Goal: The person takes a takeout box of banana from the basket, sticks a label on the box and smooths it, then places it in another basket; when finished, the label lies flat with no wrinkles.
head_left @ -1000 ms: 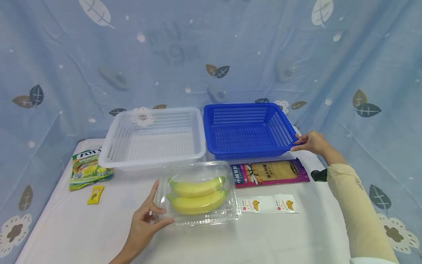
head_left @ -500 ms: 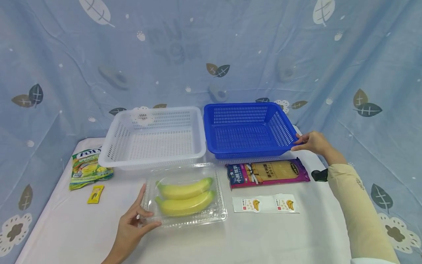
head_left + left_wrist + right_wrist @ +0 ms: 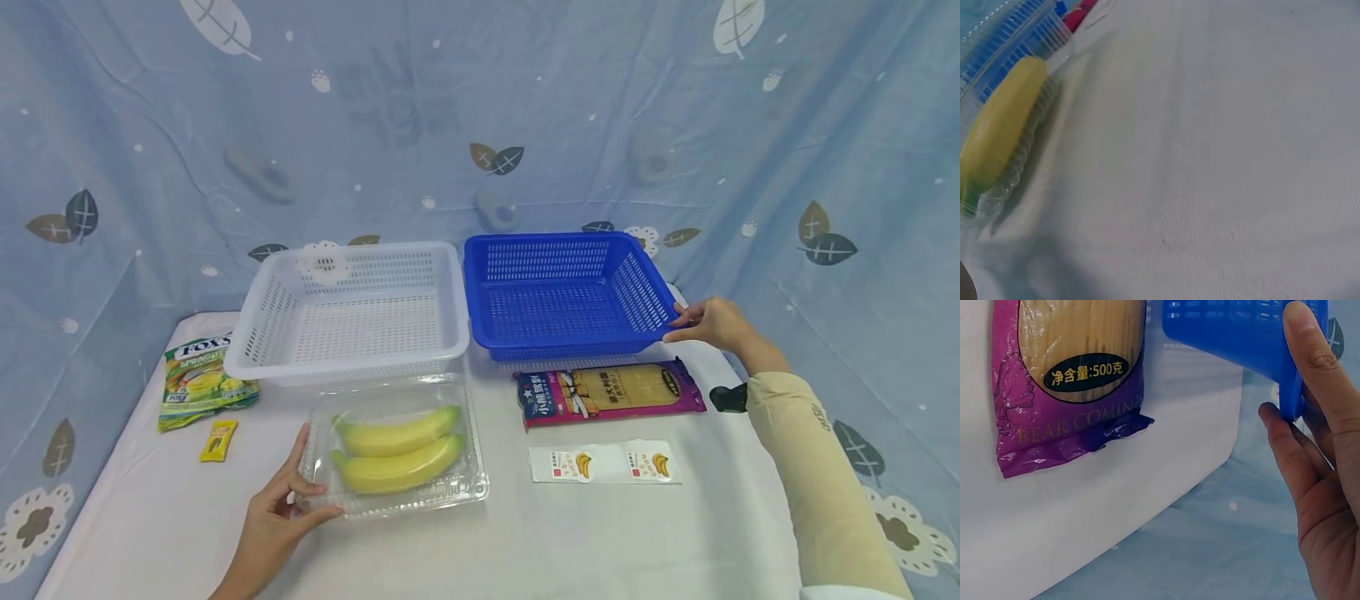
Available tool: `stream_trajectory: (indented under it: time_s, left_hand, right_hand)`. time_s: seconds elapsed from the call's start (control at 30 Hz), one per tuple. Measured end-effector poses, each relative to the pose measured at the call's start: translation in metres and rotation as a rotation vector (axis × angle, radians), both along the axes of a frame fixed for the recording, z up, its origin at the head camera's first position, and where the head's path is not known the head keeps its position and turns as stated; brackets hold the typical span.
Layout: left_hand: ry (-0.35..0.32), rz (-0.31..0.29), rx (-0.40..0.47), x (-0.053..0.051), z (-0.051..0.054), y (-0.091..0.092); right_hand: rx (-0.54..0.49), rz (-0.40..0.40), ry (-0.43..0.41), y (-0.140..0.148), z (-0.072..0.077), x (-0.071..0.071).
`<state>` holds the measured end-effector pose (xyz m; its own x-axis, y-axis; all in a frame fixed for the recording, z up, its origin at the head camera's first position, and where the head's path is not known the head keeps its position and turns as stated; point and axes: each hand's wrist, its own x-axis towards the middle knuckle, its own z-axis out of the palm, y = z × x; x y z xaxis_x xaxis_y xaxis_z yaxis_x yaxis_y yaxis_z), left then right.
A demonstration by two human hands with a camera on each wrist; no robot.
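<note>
In the head view my left hand (image 3: 273, 521) grips the left edge of a clear plastic clamshell box (image 3: 468, 492), thumb in front and fingers along its side. Two yellow bananas (image 3: 397, 467) with green tips lie inside the box. At the right, my right hand (image 3: 723, 327) pinches the near right corner of a blue plastic basket (image 3: 555, 342). The right wrist view shows the thumb and fingers on either side of the basket's rim (image 3: 1291, 394). Only a dark sliver of the left hand appears in the left wrist view, beside the box and one banana (image 3: 1007, 122).
A white basket (image 3: 348, 367) stands left of the blue one, behind the clamshell. A pasta packet (image 3: 611, 392) lies before the blue basket, with a strip of banana stickers (image 3: 606, 463) nearer. A green candy bag (image 3: 202, 382) and a small yellow packet (image 3: 218, 441) lie at left.
My left hand has moved left with the clamshell box and its bananas, uncovering the left ends of the pasta packet and the sticker strip. The right hand stays on the blue basket's corner.
</note>
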<state>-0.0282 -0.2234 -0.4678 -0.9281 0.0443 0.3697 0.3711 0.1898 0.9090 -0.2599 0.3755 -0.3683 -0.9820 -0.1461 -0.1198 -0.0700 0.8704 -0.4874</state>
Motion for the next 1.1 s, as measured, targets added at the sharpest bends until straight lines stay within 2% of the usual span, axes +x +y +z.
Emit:
stream_trajectory:
  time_s: [0.13,0.23,0.47,0.73,0.93,1.1]
  left_hand:
    - [0.015,-0.038,0.026,-0.002,-0.003,-0.005]
    - [0.032,-0.046,-0.008,-0.004,-0.005,-0.009]
    - [0.092,-0.025,-0.081,-0.011,-0.012,-0.015]
    - [0.085,-0.015,-0.108,-0.012,-0.014,-0.019]
    - [0.113,0.003,-0.125,-0.015,-0.018,-0.022]
    - [0.127,0.027,-0.150,-0.019,-0.021,-0.026]
  right_hand:
    - [0.005,-0.002,0.004,0.000,0.000,0.000]
    - [0.012,-0.002,0.007,0.000,0.000,0.001]
    - [0.002,0.001,0.007,-0.001,0.001,0.001]
    - [0.008,-0.007,0.014,-0.001,0.001,0.001]
    - [0.027,-0.012,0.045,-0.001,0.000,0.003]
    - [0.027,-0.014,0.037,-0.002,0.000,0.003]
